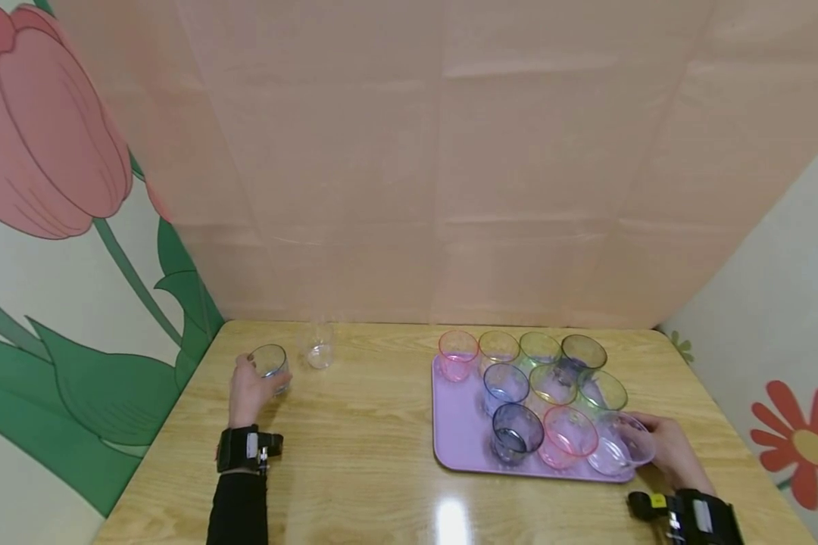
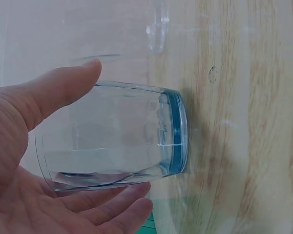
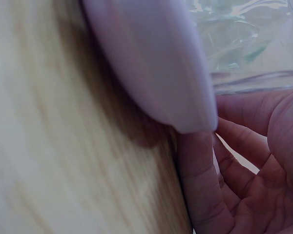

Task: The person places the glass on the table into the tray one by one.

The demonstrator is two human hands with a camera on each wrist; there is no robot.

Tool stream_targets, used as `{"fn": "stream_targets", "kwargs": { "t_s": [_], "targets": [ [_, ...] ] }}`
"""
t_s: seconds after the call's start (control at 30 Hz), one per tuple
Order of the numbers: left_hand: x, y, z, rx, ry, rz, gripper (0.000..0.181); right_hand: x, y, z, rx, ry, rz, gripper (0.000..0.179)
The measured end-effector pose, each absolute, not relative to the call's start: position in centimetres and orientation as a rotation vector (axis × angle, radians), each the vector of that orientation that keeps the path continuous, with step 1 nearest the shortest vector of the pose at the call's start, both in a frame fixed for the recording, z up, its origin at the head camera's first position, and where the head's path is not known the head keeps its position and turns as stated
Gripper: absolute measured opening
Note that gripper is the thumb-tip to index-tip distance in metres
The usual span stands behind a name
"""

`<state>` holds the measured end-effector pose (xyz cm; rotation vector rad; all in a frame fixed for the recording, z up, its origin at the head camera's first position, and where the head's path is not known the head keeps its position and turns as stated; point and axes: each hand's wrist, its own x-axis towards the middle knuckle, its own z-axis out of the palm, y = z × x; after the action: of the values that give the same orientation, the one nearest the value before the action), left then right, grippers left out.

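My left hand (image 1: 254,390) is round a clear, blue-tinted glass tumbler (image 2: 112,134), thumb on one side and fingers on the other. The tumbler stands upright, its base close over the table. At the right, my right hand (image 1: 671,446) grips the near right corner of a lilac tray (image 3: 156,63). One finger (image 3: 200,180) goes out of sight beneath the tray's edge, and the thumb lies above it, beside a pale clear tumbler (image 1: 623,446). Several tinted tumblers stand on the tray, among them a dark blue one (image 1: 516,435) and a pink one (image 1: 567,439).
Another clear glass (image 1: 320,354) stands on the wooden table (image 1: 354,454) to the right of my left hand. Behind the table hangs a beige covering (image 1: 354,189). Painted walls with flowers (image 1: 811,446) flank both sides.
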<state>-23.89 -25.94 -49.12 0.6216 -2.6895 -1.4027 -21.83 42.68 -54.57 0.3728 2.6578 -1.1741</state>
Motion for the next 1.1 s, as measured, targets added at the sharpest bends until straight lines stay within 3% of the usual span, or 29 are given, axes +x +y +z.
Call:
{"fn": "stream_targets", "kwargs": {
  "t_s": [0.47, 1.1],
  "targets": [
    [-23.8, -25.6, -49.1, 0.603, -2.584, -1.465, 0.089, -21.9, 42.5, -54.2, 0.371, 2.658, -1.162, 0.076],
    [-24.0, -21.6, -46.1, 0.215, -2.389, -1.812, 0.079, -21.9, 42.6, -54.5, 0.378, 2.655, -1.179, 0.075]
  ]
}}
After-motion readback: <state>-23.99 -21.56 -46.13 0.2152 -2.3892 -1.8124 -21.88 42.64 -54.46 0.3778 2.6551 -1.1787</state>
